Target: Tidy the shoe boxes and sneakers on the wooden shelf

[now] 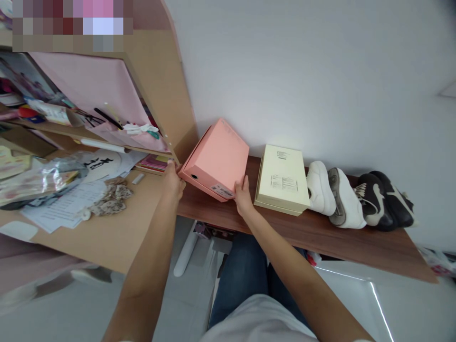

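A pink shoebox (223, 154) is tilted above the left end of the brown wooden shelf (285, 228), close to the wall. My left hand (173, 180) grips its left corner, fingers wrapped round the edge. On the box's near right corner, by a white label, my right hand (243, 195) is closed, thumb on the outside. Whether the box's underside touches the shelf cannot be seen. To the right of my right hand lies a cream shoebox (283, 178) with printed text on top.
White sneakers (320, 187) and black shoes (377, 199) stand along the shelf's right part. At left, a desk (142, 209) bears papers, a plastic bag (42, 180) and a grey patterned scrunchie (110, 197). The desk's side panel (156, 71) rises beside the pink box.
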### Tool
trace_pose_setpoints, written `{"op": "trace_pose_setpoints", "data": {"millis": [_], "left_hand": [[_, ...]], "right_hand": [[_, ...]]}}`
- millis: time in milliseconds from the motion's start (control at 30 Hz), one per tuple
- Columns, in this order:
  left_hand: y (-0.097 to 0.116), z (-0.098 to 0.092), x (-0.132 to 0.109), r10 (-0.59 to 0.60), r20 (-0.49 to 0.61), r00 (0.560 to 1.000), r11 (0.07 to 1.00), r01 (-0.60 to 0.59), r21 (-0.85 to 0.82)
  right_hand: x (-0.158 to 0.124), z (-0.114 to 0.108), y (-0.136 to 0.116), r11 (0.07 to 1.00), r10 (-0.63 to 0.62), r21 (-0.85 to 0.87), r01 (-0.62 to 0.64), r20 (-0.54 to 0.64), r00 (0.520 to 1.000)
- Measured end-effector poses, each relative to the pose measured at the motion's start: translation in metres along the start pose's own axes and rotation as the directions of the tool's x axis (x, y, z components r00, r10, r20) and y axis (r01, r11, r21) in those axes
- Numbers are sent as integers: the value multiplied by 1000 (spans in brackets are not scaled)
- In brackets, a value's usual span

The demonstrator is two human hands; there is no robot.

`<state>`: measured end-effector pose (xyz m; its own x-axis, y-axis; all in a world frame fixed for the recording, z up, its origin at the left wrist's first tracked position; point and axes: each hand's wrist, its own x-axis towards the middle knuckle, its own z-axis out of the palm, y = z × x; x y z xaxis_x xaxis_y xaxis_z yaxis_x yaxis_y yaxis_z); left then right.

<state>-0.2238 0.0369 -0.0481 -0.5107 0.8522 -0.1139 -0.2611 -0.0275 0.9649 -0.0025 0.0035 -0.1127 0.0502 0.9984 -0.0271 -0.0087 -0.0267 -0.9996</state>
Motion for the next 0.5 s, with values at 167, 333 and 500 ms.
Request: {"op": "trace_pose_setpoints", "data": {"millis": [167,333,500], "left_hand": [[-2,16,-9,20,51,998,995,-15,-99],[-16,32,-31,-16,212,977,981,56,-185],[-37,40,-48,-68,241,968,983,106,-147]], "right_hand": [[6,-7,-13,979,-26,-205,14,-55,998],[15,-8,-45,977,-52,-205,55,21,998],[17,-6,-86,986,-63,-150,75,84,994]]}}
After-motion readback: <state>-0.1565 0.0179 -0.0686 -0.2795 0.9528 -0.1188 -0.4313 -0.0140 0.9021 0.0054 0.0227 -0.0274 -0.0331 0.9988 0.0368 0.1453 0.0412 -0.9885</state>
